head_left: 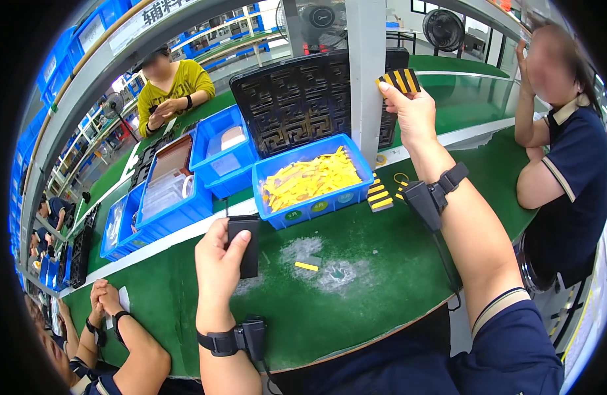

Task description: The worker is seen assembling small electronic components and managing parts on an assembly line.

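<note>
Over the green table's near side, my left hand (213, 260) grips a flat black rectangular block (245, 245), thumb pressed on its face. My right hand (414, 117) is raised beside the grey post, pinching a flat black-and-yellow striped piece (403, 80) between thumb and fingers. Between the two hands stands a blue bin (316, 212) heaped with loose yellow strips (310, 178). Another striped piece (380, 196) lies on the table at the bin's right side. A single yellow strip (307, 266) rests on the worn, whitish patch of tabletop in front of the bin.
A grey post (367, 79) rises behind the bin, next to an upright black moulded tray (293, 99). More blue bins (175, 201) stand to the left. People sit at the right (563, 145), lower left (135, 349) and far side (175, 85). Wrist straps with cables ride on both my forearms.
</note>
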{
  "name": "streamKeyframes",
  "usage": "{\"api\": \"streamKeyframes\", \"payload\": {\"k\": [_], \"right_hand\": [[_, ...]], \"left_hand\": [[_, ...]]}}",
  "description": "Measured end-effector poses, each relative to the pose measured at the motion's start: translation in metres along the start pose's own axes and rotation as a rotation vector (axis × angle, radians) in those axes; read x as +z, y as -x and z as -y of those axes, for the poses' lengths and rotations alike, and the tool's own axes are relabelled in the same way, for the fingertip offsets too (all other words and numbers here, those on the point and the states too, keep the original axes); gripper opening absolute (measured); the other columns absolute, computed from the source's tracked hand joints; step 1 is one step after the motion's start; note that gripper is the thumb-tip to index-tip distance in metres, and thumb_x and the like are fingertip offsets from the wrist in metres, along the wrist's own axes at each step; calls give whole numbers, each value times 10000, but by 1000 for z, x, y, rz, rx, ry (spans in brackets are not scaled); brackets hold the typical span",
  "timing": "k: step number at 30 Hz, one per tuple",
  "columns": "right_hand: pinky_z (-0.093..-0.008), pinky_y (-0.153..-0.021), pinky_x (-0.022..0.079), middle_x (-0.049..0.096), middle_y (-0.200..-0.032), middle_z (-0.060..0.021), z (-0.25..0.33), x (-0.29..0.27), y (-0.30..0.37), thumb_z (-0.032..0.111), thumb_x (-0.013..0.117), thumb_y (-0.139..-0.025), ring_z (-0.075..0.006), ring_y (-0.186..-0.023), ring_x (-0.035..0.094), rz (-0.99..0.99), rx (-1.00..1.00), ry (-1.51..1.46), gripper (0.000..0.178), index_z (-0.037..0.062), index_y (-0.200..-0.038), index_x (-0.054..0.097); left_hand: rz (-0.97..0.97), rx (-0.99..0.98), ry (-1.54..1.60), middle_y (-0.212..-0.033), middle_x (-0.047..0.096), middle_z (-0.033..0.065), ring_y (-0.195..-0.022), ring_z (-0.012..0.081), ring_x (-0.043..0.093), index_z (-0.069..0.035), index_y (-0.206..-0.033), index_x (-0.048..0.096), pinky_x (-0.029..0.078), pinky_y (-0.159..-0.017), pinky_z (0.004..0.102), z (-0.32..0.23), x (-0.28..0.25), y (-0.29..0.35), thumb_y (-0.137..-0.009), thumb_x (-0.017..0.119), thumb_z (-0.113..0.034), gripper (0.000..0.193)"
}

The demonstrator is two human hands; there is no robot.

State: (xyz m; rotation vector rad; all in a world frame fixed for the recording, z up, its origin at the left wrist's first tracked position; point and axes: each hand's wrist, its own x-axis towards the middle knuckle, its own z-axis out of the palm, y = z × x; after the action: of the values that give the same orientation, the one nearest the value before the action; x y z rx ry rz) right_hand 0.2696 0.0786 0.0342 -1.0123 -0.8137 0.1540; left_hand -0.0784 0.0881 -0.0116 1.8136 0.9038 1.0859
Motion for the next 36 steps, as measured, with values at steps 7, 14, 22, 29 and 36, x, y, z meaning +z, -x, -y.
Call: {"api": "streamKeyframes", "payload": {"k": [7, 14, 22, 29, 36], "right_hand": [[-222, -574, 438, 563, -727, -19, 9, -2, 17, 336, 690, -765, -89, -632, 520, -55, 230, 158, 343, 24, -860, 587], [-307, -664, 478, 636, -779, -117, 52, 19, 137, 105, 596, -783, -196, -721, 612, 735, -57, 321, 134, 2, -849, 653], [-361, -622, 490, 619, -722, -123, 56, 16, 158, 93, 601, -731, -284, -681, 603, 868, -248, 479, 109, 28, -791, 663], [-379, -625, 490, 620, -718, -128, 49, 14, 160, 84, 594, -715, -293, -687, 607, 932, -294, 521, 105, 22, -769, 658], [-399, -613, 480, 606, -698, -125, 44, 11, 160, 89, 580, -711, -305, -673, 594, 946, -354, 574, 84, 33, -739, 636]], "left_hand": [[140, -63, 167, -795, 620, 34, -685, 58, 550, 39, -978, 560, 449, -619, 203, -11, 15, 10, -822, 593, -63, 190], [266, -118, 165, -817, 604, 14, -706, 50, 554, 9, -996, 542, 453, -641, 190, -17, 33, 22, -834, 584, -68, 184], [387, -46, -43, -767, 633, 64, -679, 100, 598, 2, -988, 574, 466, -604, 245, -28, 39, 24, -811, 618, -125, 222], [425, -46, -189, -765, 628, 148, -670, 244, 623, -9, -981, 587, 471, -606, 311, -23, 44, 27, -788, 625, -163, 250], [428, -44, -195, -768, 631, 142, -676, 246, 626, -9, -960, 587, 472, -608, 314, -22, 49, 28, -797, 616, -165, 228]]}}
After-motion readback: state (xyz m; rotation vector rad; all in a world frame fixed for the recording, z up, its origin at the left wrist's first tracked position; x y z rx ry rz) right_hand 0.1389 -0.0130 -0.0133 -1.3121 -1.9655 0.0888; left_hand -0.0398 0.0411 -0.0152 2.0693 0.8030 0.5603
